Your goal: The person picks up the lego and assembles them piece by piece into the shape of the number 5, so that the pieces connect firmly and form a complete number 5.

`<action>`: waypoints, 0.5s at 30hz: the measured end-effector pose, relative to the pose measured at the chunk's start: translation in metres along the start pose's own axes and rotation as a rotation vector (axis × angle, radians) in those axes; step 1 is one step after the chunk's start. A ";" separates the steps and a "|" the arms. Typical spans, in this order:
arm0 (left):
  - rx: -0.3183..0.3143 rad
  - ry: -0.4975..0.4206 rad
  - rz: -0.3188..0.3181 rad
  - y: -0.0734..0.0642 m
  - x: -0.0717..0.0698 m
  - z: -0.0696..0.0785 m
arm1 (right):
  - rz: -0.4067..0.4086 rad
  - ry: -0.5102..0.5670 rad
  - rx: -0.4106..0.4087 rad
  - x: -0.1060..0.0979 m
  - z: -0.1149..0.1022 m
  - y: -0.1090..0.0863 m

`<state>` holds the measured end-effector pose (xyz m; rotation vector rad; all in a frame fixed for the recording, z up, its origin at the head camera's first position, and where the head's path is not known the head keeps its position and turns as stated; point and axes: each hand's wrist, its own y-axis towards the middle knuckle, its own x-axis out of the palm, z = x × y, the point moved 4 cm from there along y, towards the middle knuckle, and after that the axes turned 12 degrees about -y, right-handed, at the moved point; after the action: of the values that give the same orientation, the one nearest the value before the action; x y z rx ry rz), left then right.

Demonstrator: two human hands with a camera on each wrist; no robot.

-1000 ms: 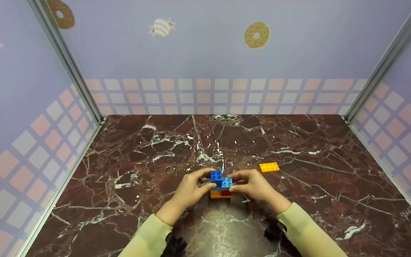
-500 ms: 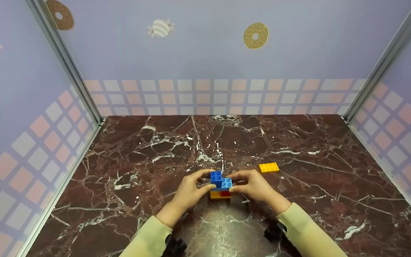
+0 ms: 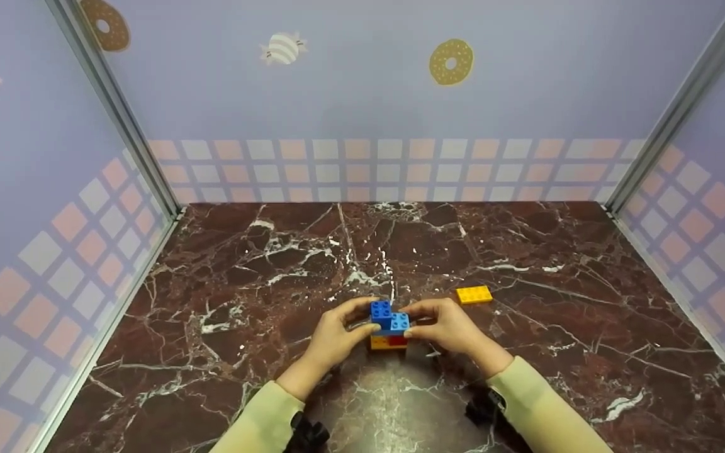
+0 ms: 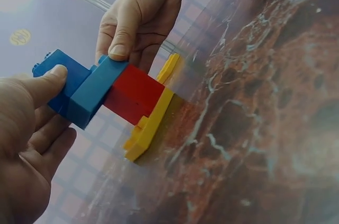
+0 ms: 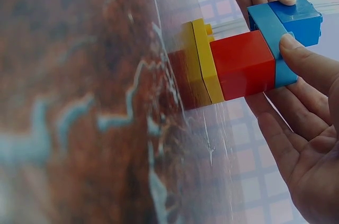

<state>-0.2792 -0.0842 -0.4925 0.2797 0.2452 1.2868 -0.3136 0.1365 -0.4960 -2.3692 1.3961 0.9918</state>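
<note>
A small stack of toy building bricks stands on the marble-patterned table. At its base is a flat yellow brick (image 4: 153,126), with a red brick (image 5: 243,65) on its right half. A flat light blue brick (image 3: 399,322) lies across the red one, its left part overhanging. On that left part sits a dark blue brick (image 3: 381,309). My left hand (image 3: 334,336) pinches the dark blue brick between thumb and fingers. My right hand (image 3: 447,327) pinches the right end of the light blue brick, its thumb on the near side.
A second flat yellow brick (image 3: 474,295) lies on the table (image 3: 262,390), behind and to the right of the stack. Purple walls (image 3: 362,94) with pink and white squares enclose the table at the back and sides.
</note>
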 end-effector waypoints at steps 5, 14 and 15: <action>-0.038 -0.080 0.011 0.000 0.000 -0.006 | -0.006 0.010 0.005 0.000 -0.001 -0.001; -0.035 -0.112 0.014 0.000 -0.001 -0.012 | -0.007 0.019 0.002 0.000 0.002 -0.001; -0.035 -0.114 0.013 0.000 0.000 -0.012 | -0.006 0.017 0.000 0.000 0.002 -0.001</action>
<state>-0.2829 -0.0839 -0.5038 0.3240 0.1238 1.2827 -0.3139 0.1377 -0.4976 -2.3855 1.3935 0.9724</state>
